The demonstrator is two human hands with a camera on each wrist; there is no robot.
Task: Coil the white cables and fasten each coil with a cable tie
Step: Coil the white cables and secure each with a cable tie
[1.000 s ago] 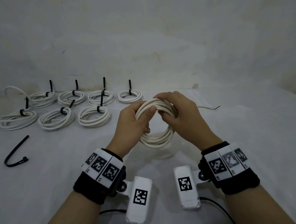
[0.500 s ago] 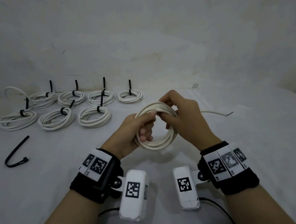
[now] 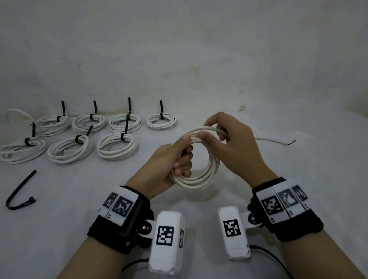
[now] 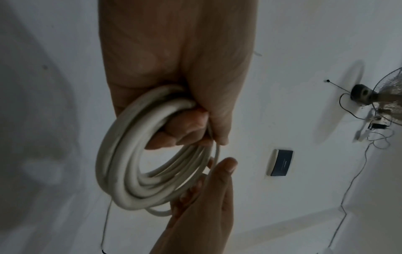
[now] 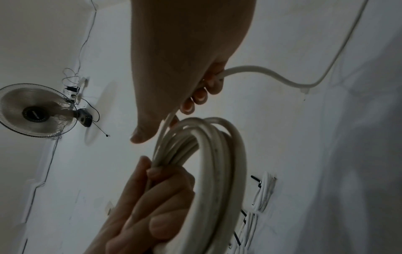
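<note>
A white cable coil (image 3: 201, 173) hangs upright above the table's middle. My left hand (image 3: 175, 156) grips its left side, fingers curled through the loops, thumb on top; the left wrist view shows the same white cable coil (image 4: 130, 171) round those fingers. My right hand (image 3: 230, 139) holds the cable at the coil's top right, fingers curled round the strand. The loose cable end (image 3: 275, 140) trails right from it across the table. In the right wrist view this loose cable end (image 5: 272, 73) leaves my curled fingers. A loose black cable tie (image 3: 18, 193) lies at the left.
Several tied white coils (image 3: 116, 146) with black ties lie in two rows at the back left, near the wall (image 3: 192, 48). The table (image 3: 316, 171) has a white cover. Wrist-camera leads run under my forearms near the front edge.
The left hand turned and slid down the coil's left side, now gripping through the loops. The right hand rose to the top, and the loose end slid further right.
</note>
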